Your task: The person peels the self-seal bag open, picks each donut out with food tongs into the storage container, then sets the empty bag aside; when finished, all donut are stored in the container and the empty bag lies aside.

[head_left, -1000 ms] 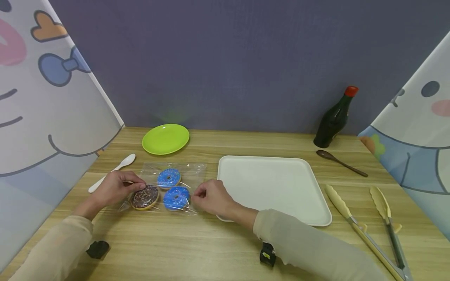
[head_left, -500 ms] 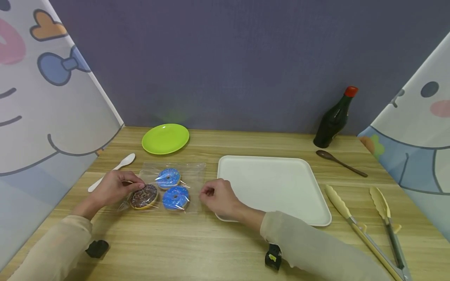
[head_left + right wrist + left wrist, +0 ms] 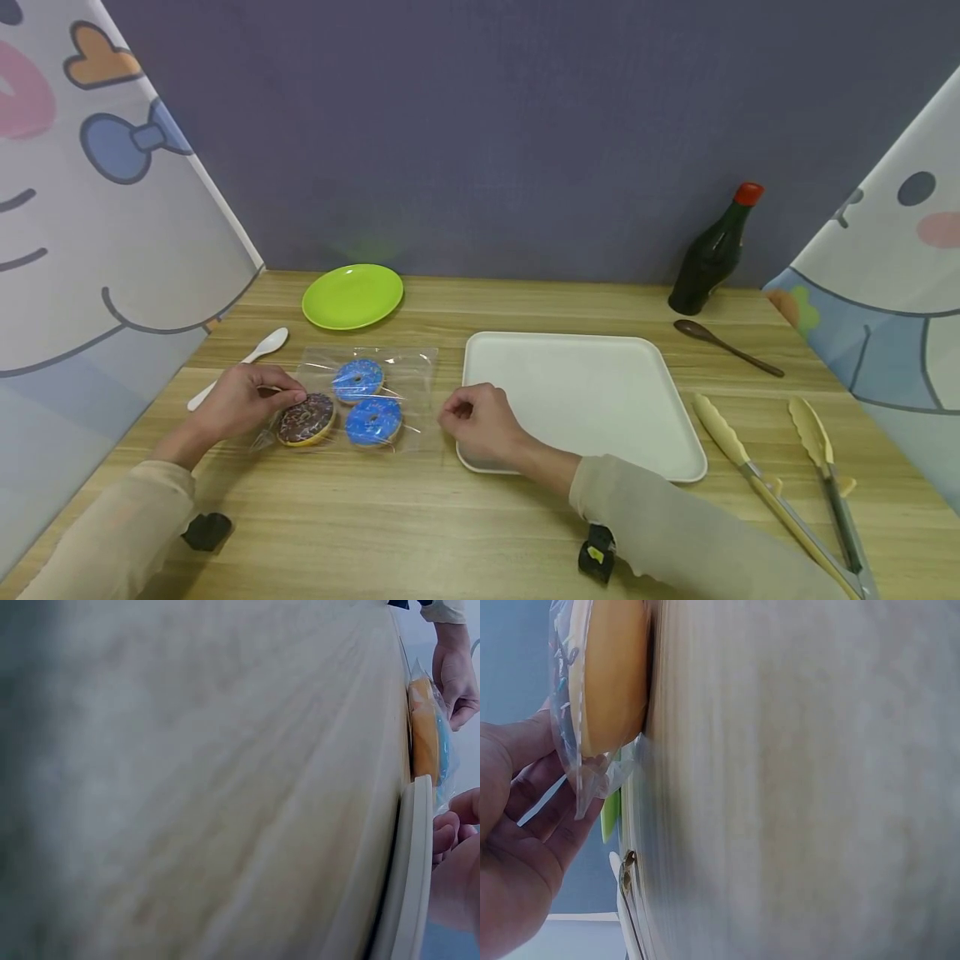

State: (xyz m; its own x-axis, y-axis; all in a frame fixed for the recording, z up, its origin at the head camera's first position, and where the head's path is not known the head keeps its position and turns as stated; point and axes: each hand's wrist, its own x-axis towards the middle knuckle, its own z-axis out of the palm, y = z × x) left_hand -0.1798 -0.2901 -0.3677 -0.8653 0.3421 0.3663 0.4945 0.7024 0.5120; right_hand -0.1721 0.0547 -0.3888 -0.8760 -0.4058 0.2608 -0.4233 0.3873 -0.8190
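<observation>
A clear plastic bag [image 3: 416,367] lies on the table, holding a chocolate-topped donut [image 3: 306,419] and two blue-iced donuts, one blue donut [image 3: 358,381] behind the other blue donut [image 3: 373,420]. My left hand [image 3: 243,406] pinches the bag's film beside the chocolate donut; in the left wrist view its fingers [image 3: 574,829] lie against the film. At the bag's right edge, my right hand [image 3: 486,423] is curled, thumb against fingers, apparently pinching the thin film edge. That hand hovers over the left front corner of a white tray [image 3: 577,400].
Behind the bag sits a green plate [image 3: 352,297]. A white spoon [image 3: 266,344] lies left, partly behind the left hand. To the right are a dark bottle [image 3: 708,258], a brown wooden spoon [image 3: 723,345] and spread tongs [image 3: 765,492].
My right hand has moved right, from the bag's front right part to beyond its edge and over the tray's corner. The left hand stays on the bag, which has shifted slightly left.
</observation>
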